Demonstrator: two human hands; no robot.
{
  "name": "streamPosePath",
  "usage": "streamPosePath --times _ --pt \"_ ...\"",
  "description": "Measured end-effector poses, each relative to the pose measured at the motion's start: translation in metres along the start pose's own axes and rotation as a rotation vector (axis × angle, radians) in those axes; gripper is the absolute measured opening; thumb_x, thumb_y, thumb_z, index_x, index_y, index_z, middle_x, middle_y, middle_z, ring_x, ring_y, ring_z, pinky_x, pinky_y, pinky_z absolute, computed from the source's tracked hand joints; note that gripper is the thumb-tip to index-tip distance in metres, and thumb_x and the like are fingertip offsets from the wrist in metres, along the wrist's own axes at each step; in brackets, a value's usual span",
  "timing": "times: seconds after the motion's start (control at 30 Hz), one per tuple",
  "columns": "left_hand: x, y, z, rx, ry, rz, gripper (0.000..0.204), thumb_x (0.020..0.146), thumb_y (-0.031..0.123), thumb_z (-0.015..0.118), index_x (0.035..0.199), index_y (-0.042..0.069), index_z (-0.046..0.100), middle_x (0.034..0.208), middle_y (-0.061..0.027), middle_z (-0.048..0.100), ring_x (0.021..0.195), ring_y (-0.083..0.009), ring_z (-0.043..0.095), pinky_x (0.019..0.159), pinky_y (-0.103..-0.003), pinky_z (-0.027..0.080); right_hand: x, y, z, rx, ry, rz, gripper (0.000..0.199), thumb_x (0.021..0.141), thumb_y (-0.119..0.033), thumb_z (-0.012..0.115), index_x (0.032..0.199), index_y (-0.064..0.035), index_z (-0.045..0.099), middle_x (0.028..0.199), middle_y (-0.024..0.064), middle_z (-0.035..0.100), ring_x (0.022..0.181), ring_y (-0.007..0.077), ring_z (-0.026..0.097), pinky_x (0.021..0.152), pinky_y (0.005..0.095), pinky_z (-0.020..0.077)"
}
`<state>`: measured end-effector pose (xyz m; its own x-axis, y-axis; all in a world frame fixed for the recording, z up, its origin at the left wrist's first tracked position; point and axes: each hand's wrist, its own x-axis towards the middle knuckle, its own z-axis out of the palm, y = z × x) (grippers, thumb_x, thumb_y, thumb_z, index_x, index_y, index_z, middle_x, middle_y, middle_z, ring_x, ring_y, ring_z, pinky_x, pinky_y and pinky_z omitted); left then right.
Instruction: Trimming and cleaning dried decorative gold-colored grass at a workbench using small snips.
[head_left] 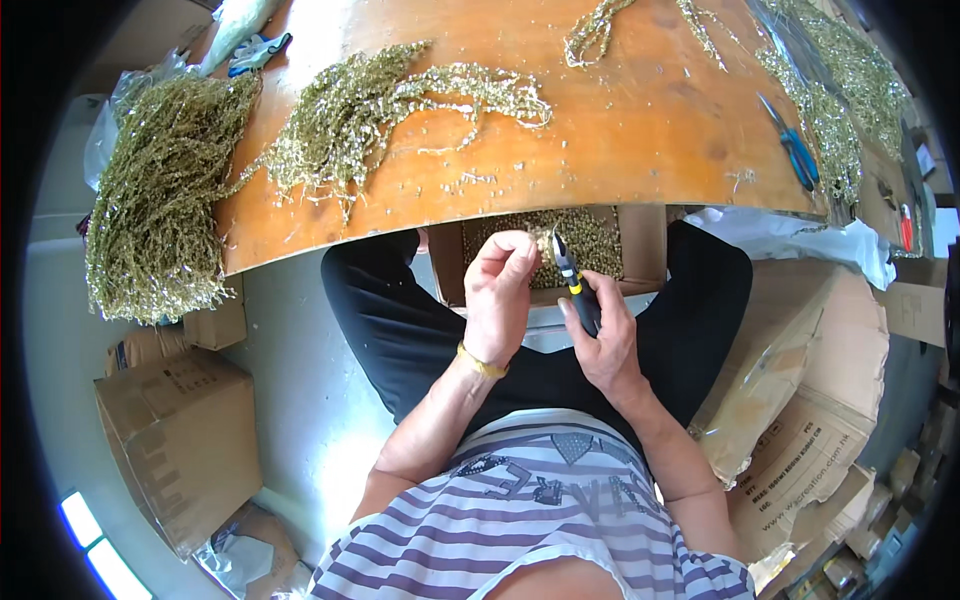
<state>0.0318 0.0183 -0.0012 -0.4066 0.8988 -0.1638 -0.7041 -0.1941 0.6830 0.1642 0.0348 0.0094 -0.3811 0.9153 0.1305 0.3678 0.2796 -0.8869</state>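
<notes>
The left hand [497, 290] is raised over the lap, its fingertips pressed together in a pinching grip on a small pale green bead piece [541, 238] that sits just above an open cardboard box [645, 255]. The right hand [600, 335] has its grip wrapped tight around a small pair of snips [572, 280] with a black and yellow handle, the pointed tip aimed up and nearly touching the pinched piece.

The box stands between the knees under the edge of the wooden worktop [620, 120], and it holds a thick layer of loose green-gold bead bits [590, 240]. On the worktop lie 2 tangled heaps of the same beaded strands: 1 large bundle [160, 190] hanging over the left corner, 1 spread pile [380, 100] near the middle. More strands [840, 90] run along the right side, beside blue-handled scissors [797, 150].

Closed cardboard cartons [185, 440] rest on the floor at the left. Flattened cartons [810, 400] lean at the right.
</notes>
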Motion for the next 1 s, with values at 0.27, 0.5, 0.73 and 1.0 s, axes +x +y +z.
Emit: streamPosePath --times 0.27,0.5,0.73,1.0 --pt "-0.002 0.010 -0.018 0.032 -0.128 -0.310 0.012 0.086 0.016 0.056 0.092 0.005 0.056 0.089 0.0002 0.055 0.087 -0.0091 0.049 0.082 -0.026 0.039 0.001 0.008 -0.021 0.219 -0.313 0.201 0.021 0.082 -0.012 0.057 0.100 -0.0028 0.053 0.072 -0.0010 0.050 0.063 0.0062 0.046 0.059 0.0216 0.0387" --pt "0.024 0.045 -0.028 0.366 -0.514 -0.283 0.032 0.091 0.019 0.047 0.116 0.000 0.048 0.113 -0.0138 0.055 0.109 -0.0192 0.049 0.097 -0.032 0.033 0.004 0.010 -0.036 0.413 -0.528 0.278 0.019 0.082 -0.013 0.055 0.098 -0.0024 0.053 0.074 0.0009 0.051 0.066 0.0082 0.048 0.063 0.0231 0.0418" --pt "0.029 0.060 -0.021 0.471 -0.618 -0.472 0.019 0.085 0.006 0.056 0.104 0.000 0.056 0.094 -0.0027 0.060 0.086 -0.0078 0.056 0.078 -0.023 0.046 0.005 0.013 -0.041 0.521 -0.616 0.305 0.019 0.083 -0.015 0.054 0.095 -0.0012 0.052 0.073 0.0017 0.051 0.066 0.0092 0.049 0.064 0.0235 0.0420" --pt "0.036 0.071 -0.013 0.723 -0.683 -0.486 0.007 0.082 0.004 0.058 0.088 0.001 0.055 0.083 0.0006 0.056 0.079 -0.0050 0.051 0.071 -0.022 0.043 0.007 0.021 -0.047 0.590 -0.707 0.319 0.019 0.083 -0.015 0.054 0.097 -0.0013 0.053 0.074 0.0015 0.053 0.067 0.0091 0.050 0.065 0.0233 0.0422"
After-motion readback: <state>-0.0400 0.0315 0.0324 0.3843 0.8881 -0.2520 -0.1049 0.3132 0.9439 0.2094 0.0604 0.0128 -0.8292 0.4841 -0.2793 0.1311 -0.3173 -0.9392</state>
